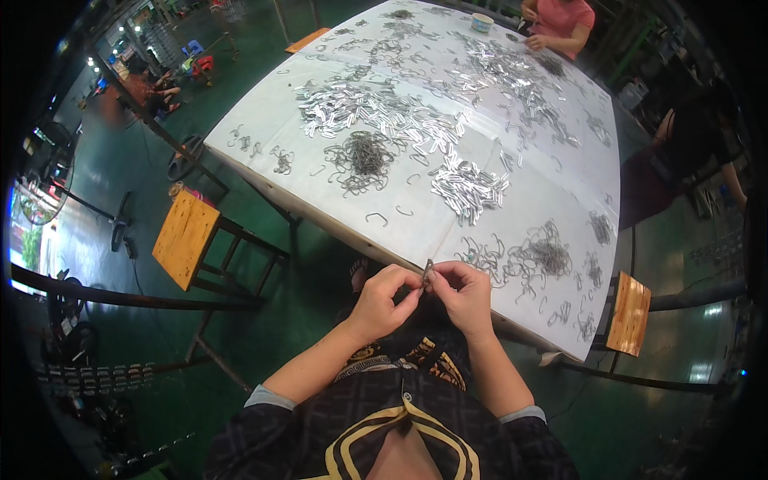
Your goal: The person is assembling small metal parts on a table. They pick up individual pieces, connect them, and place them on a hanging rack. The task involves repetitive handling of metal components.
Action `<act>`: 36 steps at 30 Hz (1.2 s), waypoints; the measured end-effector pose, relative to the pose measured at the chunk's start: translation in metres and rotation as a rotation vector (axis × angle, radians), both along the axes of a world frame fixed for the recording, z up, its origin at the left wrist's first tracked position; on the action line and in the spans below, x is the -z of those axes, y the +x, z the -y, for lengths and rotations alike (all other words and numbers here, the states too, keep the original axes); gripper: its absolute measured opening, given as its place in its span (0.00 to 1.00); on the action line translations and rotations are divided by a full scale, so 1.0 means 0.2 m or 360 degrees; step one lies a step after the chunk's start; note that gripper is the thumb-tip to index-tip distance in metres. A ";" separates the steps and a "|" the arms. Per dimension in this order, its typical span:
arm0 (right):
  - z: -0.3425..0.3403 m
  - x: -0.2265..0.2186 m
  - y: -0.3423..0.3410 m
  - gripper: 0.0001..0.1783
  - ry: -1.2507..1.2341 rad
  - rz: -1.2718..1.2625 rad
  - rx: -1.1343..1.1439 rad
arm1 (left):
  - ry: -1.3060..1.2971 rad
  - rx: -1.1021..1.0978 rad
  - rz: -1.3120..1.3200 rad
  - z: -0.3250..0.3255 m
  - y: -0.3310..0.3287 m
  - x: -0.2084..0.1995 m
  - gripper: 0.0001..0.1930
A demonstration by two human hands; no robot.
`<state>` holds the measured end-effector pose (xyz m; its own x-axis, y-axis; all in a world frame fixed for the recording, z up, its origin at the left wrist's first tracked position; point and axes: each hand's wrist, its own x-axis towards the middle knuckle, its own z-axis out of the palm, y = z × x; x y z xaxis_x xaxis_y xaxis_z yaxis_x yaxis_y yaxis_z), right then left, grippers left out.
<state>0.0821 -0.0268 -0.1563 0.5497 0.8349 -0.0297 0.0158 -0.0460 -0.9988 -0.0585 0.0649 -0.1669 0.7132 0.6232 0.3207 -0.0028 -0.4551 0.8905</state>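
My left hand (385,299) and my right hand (463,301) meet at the table's near edge. Both pinch a small dark metal piece (429,266) between thumb and fingers; its exact kind is mostly hidden by the fingertips. Just beyond my hands lies a heap of short shiny metal strips (470,190). Bent grey wire hooks (550,258) are piled to the right of my right hand. Farther left is another dense pile of wire hooks (366,157), with two loose ones nearer the edge.
The white-covered table (320,210) carries more strips and hooks toward its far side, plus a small round tub (482,22). Wooden stools (186,238) flank it left and right (630,314). A person in pink (564,24) works at the far end; another person in dark clothes (692,140) is at right.
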 end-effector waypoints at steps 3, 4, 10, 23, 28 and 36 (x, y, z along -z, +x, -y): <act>0.02 -0.01 -0.04 0.05 -0.0052 0.0287 0.0050 | 0.0073 0.0019 -0.0072 0.00 -0.02 0.01 0.06; 0.02 -0.01 -0.04 0.05 -0.0034 0.0389 0.0066 | 0.0056 0.0060 -0.0117 -0.01 -0.03 0.02 0.07; 0.07 0.04 -0.08 0.03 0.0064 0.0692 0.0157 | -0.0146 0.0349 -0.0377 -0.16 -0.05 -0.02 0.10; 0.15 0.13 -0.06 0.04 0.0046 0.0800 0.0279 | 0.1716 -0.0040 -0.1070 -0.55 0.45 0.34 0.02; 0.17 0.16 -0.07 0.03 0.0039 0.0711 0.0280 | 0.1717 -0.0014 -0.0982 -0.59 0.46 0.33 0.03; 0.19 0.20 -0.06 0.03 0.0024 0.0757 0.0377 | -0.0628 0.0406 -0.0355 -0.17 0.13 -0.07 0.06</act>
<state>0.0707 -0.0641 -0.1968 0.6729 0.6848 0.2799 0.4581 -0.0886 -0.8845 -0.0329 0.0987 -0.1526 0.8826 0.4631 -0.0809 0.1398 -0.0941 0.9857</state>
